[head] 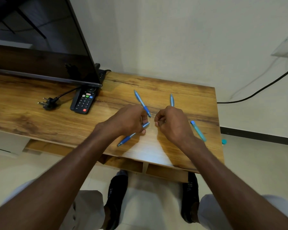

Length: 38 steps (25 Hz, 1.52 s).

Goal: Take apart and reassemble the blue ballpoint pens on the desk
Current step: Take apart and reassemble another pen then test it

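Observation:
Several blue ballpoint pens lie on the wooden desk [173, 156]. My left hand [128, 120] grips one blue pen [131, 135]; its tip points toward me at the lower left and its rear end pokes out past my fingers. My right hand [171, 122] is curled shut just to the right of that end; whether it pinches a small part I cannot tell. A second pen [142, 102] lies diagonally just beyond my hands. A third pen [172, 100] sticks out behind my right hand. A lighter turquoise pen [198, 131] rests to the right of my right wrist.
A TV screen [40, 39] stands at the back left. A black remote [84, 101] and a loose power plug [47, 103] lie in front of it. A small turquoise cap [224, 141] sits on the floor past the desk's right edge. A black cable [264, 87] runs along the wall.

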Tool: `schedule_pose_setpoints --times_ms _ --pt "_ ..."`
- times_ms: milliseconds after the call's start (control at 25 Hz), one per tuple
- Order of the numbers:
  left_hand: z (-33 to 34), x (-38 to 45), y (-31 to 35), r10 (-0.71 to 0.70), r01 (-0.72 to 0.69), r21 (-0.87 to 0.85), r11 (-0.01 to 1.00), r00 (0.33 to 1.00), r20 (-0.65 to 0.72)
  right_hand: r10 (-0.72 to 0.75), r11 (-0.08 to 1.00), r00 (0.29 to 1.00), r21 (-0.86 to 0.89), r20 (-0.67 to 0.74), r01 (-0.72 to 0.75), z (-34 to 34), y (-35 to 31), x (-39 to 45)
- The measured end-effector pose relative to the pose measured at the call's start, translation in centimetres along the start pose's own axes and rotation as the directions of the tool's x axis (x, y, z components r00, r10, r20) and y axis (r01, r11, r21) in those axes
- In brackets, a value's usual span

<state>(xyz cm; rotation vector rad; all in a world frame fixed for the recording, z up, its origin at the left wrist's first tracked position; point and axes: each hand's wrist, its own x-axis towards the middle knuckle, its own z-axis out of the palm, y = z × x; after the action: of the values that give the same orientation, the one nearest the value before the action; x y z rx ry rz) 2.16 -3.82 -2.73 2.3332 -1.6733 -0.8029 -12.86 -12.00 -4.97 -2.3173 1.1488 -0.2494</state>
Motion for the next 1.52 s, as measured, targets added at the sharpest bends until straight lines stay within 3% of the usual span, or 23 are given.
schedule_pose_setpoints --times_ms 320,480,600,800,1040,1120,1240,1360,1520 --pt "0.1 0.5 0.2 0.043 -0.043 0.006 0.999 0.999 -0.028 0.050 0.996 0.996 0.082 -0.075 -0.044 -1.2 0.6 0.1" --pt "-0.6 0.9 0.8 0.051 -0.069 -0.082 0.994 0.977 -0.206 0.148 0.983 0.973 0.135 -0.175 -0.126 -3.1 1.3 0.3" --pt "-0.8 1.7 2.4 0.038 -0.109 -0.177 0.978 0.931 -0.363 0.234 0.971 0.951 -0.006 -0.202 -0.240 -5.0 2.7 0.3" --pt "0.8 3.3 5.6 0.085 -0.163 -0.213 0.963 0.938 -0.336 0.360 0.894 0.932 -0.275 -0.032 -0.354 -6.4 5.5 -1.0" --pt "2.4 4.3 7.2 0.097 -0.170 -0.205 0.964 0.940 -0.326 0.345 0.902 0.938 -0.263 -0.044 -0.344 -6.6 6.6 -1.5" --pt "2.5 4.3 7.2 0.073 -0.156 -0.240 0.958 0.944 -0.321 0.338 0.916 0.940 -0.212 -0.047 -0.340 -6.3 6.4 -1.1" --pt "2.5 4.5 6.6 -0.014 -0.111 -0.377 0.919 0.950 -0.312 0.349 0.937 0.936 0.013 -0.051 -0.348 -5.8 6.3 -0.4" --pt "1.8 4.4 6.2 -0.128 -0.058 -0.607 0.793 0.957 -0.259 0.313 0.931 0.947 0.220 -0.071 -0.291 -5.8 5.3 0.0" --pt "1.2 4.2 6.4 -0.115 -0.088 -0.781 0.618 0.973 -0.200 0.208 0.911 0.958 0.395 -0.197 -0.117 -5.5 3.6 -0.3"
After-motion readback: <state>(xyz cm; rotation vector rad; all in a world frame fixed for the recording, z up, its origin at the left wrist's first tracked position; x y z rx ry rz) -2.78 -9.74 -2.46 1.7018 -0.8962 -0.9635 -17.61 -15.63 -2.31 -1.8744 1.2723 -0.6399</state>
